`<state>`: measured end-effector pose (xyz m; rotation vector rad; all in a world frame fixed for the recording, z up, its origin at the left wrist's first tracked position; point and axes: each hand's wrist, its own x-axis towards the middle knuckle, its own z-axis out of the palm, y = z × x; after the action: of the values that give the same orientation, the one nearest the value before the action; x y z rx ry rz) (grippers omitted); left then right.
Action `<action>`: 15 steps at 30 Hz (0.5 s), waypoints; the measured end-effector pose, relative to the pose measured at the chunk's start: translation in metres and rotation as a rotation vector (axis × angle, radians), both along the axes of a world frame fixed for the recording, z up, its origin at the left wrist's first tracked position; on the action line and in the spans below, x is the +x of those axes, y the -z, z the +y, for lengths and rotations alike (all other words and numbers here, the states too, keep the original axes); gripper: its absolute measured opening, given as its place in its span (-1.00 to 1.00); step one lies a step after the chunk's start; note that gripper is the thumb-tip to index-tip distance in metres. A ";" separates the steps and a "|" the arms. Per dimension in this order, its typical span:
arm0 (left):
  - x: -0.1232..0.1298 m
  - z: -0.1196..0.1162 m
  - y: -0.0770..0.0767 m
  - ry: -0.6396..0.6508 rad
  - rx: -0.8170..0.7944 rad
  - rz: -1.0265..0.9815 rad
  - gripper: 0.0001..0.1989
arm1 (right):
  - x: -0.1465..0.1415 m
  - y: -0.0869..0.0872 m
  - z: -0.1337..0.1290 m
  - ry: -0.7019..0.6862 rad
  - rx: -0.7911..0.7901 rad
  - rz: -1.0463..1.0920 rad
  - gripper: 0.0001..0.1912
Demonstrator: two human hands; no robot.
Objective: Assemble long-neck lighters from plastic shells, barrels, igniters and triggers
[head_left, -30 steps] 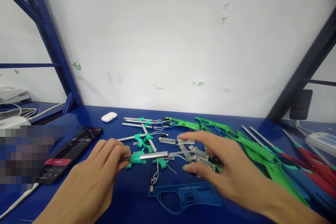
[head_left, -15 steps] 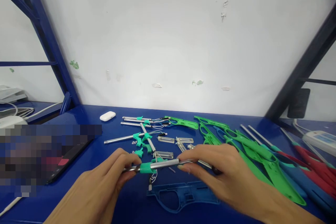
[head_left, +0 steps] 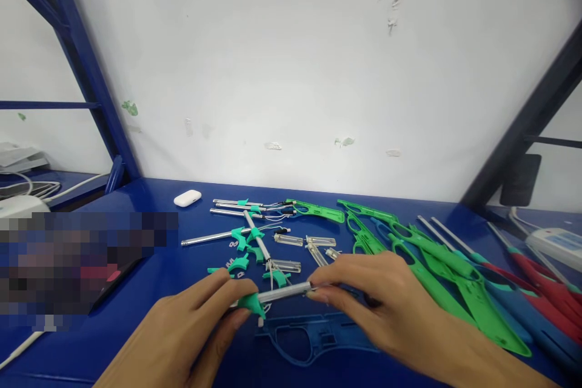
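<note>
A silver metal tube (head_left: 286, 293) of a long-reach lighter lies across both hands. My left hand (head_left: 195, 315) is closed around its left end, thumb and fingers at the green plastic piece (head_left: 250, 303) on it. My right hand (head_left: 379, 297) pinches at the dark right end of the tube, where thin wires seem to run under the fingers. Below them sits a blue lighter half-shell (head_left: 331, 334) with a trigger loop, partly hidden by my right hand. Loose green triggers (head_left: 239, 264) and clear fuel tanks (head_left: 288, 240) lie just beyond the hands.
More wired metal tubes (head_left: 213, 236) lie further back, near a white earbud case (head_left: 187, 198). Green half-shells (head_left: 445, 260) spread to the right, beside red and blue lighters (head_left: 536, 309). A blurred-out dark device (head_left: 120, 285) is at left. A white wall closes the back.
The green piece on the tube has turned, its pointed part now facing down. My left hand has shifted slightly right, and the tube's right end is tilted up a little more.
</note>
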<state>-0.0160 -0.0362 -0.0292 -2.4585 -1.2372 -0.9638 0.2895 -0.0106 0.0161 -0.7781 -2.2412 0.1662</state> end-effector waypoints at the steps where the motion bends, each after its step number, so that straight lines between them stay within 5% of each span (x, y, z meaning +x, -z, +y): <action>1: -0.003 -0.002 0.003 -0.027 -0.008 -0.004 -0.62 | 0.000 0.001 0.000 0.001 -0.009 -0.006 -0.74; 15: -0.008 -0.008 0.025 -0.031 -0.305 0.007 -0.64 | 0.008 0.011 0.003 -0.040 -0.157 -0.196 -0.69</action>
<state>-0.0239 -0.0443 -0.0539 -2.6545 -1.5138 -0.8084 0.2971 -0.0072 0.0053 -0.8647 -2.4521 0.2997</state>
